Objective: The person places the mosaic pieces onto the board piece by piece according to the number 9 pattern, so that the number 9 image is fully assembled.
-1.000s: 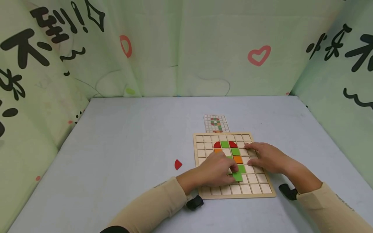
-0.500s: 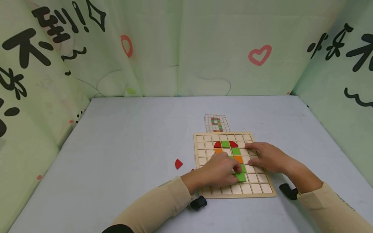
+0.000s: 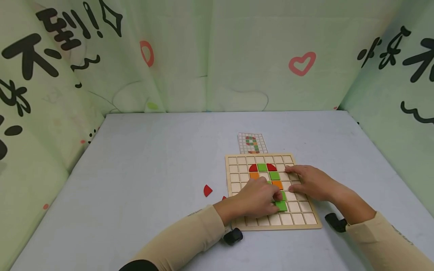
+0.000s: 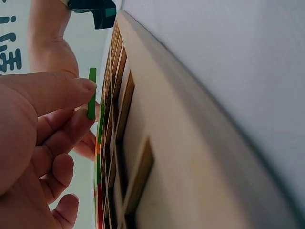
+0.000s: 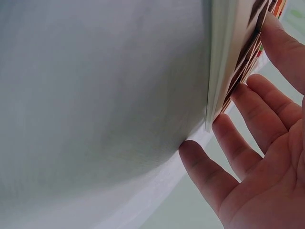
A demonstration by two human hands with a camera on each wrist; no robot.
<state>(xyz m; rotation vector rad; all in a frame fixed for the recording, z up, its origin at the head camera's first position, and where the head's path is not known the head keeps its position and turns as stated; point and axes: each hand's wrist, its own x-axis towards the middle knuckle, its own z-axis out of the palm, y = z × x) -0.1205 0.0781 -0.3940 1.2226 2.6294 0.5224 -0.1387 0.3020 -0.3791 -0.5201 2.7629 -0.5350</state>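
A wooden grid board (image 3: 274,227) lies on the table, with red, green and orange tiles set in some of its squares. Over its lower middle, my left hand (image 3: 252,197) pinches a green square tile (image 3: 281,206) between thumb and finger. The left wrist view shows this green tile (image 4: 92,102) edge-on, held just above the grid. My right hand (image 3: 313,182) rests on the board's right side, fingers spread. In the right wrist view, that hand's fingers (image 5: 236,140) lie along the board's edge (image 5: 221,62). The left hand hides part of the tile pattern.
Behind the board lies a printed pattern card (image 3: 252,143), partly overlapped by it. Left of the board sits a red quarter-round piece (image 3: 207,191). Another red piece (image 3: 224,197) peeks out beside the left wrist. Printed curtains surround the table on three sides.
My left hand has shifted slightly right with the green tile. A red piece beside the left wrist has come into view. The right hand stays in place.
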